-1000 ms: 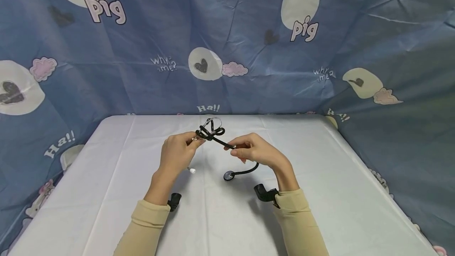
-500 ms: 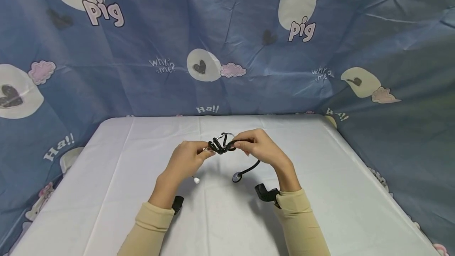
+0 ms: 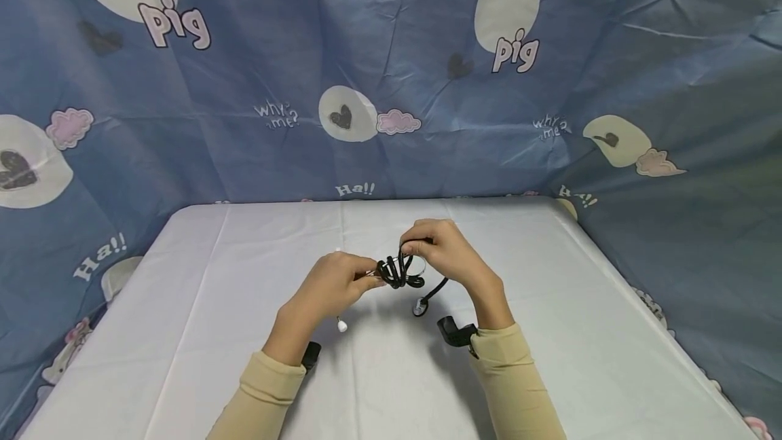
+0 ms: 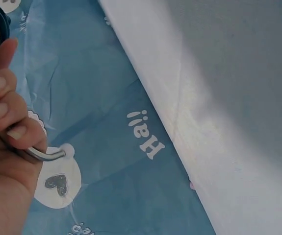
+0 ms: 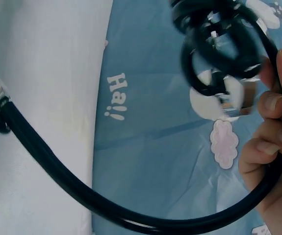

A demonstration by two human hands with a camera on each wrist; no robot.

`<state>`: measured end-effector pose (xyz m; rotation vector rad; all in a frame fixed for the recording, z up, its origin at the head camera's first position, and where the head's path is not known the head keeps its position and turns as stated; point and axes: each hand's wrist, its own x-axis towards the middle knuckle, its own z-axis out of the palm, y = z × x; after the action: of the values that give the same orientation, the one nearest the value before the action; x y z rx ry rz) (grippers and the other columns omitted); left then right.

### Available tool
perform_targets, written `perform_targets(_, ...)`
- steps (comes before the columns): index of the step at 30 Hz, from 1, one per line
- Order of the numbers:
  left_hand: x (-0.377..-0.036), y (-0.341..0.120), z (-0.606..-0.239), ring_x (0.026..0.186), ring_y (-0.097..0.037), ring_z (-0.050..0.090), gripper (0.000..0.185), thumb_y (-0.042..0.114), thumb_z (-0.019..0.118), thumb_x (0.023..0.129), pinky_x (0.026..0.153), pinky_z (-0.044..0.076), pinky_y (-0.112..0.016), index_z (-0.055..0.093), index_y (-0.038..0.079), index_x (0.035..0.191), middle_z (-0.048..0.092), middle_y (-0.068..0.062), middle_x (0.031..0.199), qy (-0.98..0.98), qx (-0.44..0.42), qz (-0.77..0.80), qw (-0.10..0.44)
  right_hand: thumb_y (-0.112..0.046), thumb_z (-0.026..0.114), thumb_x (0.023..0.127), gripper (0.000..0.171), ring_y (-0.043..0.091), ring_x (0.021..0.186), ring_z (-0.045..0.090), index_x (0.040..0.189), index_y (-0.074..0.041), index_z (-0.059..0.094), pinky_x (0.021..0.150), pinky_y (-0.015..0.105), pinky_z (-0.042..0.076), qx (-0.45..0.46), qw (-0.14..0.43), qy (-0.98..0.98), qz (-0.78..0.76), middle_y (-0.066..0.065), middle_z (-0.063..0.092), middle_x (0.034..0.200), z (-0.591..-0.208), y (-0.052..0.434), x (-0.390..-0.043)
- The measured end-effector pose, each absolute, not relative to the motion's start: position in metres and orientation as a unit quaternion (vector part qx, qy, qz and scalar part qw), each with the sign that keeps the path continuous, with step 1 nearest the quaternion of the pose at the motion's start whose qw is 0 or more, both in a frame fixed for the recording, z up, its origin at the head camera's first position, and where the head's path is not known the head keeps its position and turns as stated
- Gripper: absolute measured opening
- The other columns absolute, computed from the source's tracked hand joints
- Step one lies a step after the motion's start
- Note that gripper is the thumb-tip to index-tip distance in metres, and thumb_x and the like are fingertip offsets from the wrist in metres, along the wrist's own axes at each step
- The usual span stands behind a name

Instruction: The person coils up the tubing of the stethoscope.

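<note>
A black stethoscope (image 3: 400,271), its tubing wound into a tight bundle, hangs just above the white table (image 3: 183,331) between our two hands. Our left hand (image 3: 332,284) curls its fingers round the metal earpiece tube, while our right hand (image 3: 442,250) pinches the tubing, the chest piece (image 3: 419,306) dangling below against the blue cartoon cloth (image 3: 244,73).

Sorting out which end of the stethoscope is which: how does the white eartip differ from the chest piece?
The eartip is small, white and hangs below the left hand; the chest piece is larger, dark with a metal rim, hanging on black tubing below the right hand. Both dangle over the white table.
</note>
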<state>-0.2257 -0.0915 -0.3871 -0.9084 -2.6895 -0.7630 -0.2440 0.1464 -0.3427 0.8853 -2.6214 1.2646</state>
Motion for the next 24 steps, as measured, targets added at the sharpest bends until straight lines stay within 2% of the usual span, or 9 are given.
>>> perform_targets(6, -0.223, -0.088, -0.385, 0.054, 0.002, 0.035, 0.024, 0.038, 0.071, 0.090, 0.054, 0.031, -0.020, 0.057, 0.032, 0.071, 0.036, 0.018, 0.057, -0.894, -0.345, -0.266, 0.100, -0.023, 0.078, 0.084, 0.006, 0.014, 0.071, 0.053, 0.086, -0.017, 0.079, 0.066, 0.026, 0.047, 0.262, 0.048, -0.848, 0.459, -0.001, 0.061, 0.075, -0.347, 0.154, -0.248)
perform_targets(14, -0.221, -0.081, -0.384, 0.064, 0.003, 0.050, 0.007, 0.031, 0.072, 0.090, 0.063, 0.044, -0.019, 0.071, 0.029, 0.084, 0.061, 0.021, 0.073, -0.852, -0.412, -0.285, 0.154, -0.024, 0.081, 0.082, 0.008, 0.018, 0.080, 0.066, 0.083, -0.018, 0.076, 0.077, 0.035, 0.055, 0.227, 0.001, -0.832, 0.506, 0.000, 0.072, 0.085, -0.354, 0.160, -0.255)
perform_targets(19, -0.221, -0.081, -0.384, 0.071, 0.004, 0.058, 0.004, 0.029, 0.074, 0.089, 0.068, 0.049, -0.019, 0.076, 0.027, 0.091, 0.070, 0.019, 0.083, -0.836, -0.424, -0.304, 0.168, -0.025, 0.081, 0.082, 0.013, 0.018, 0.079, 0.065, 0.084, -0.014, 0.074, 0.078, 0.038, 0.054, 0.217, -0.015, -0.822, 0.527, 0.002, 0.070, 0.084, -0.358, 0.162, -0.257)
perform_targets(24, -0.221, -0.080, -0.384, 0.070, 0.003, 0.057, 0.006, 0.026, 0.074, 0.089, 0.067, 0.049, -0.019, 0.077, 0.026, 0.094, 0.071, 0.017, 0.084, -0.822, -0.435, -0.330, 0.163, -0.026, 0.079, 0.085, 0.016, 0.017, 0.078, 0.060, 0.088, -0.012, 0.072, 0.077, 0.039, 0.052, 0.211, -0.031, -0.808, 0.549, 0.002, 0.068, 0.085, -0.363, 0.164, -0.257)
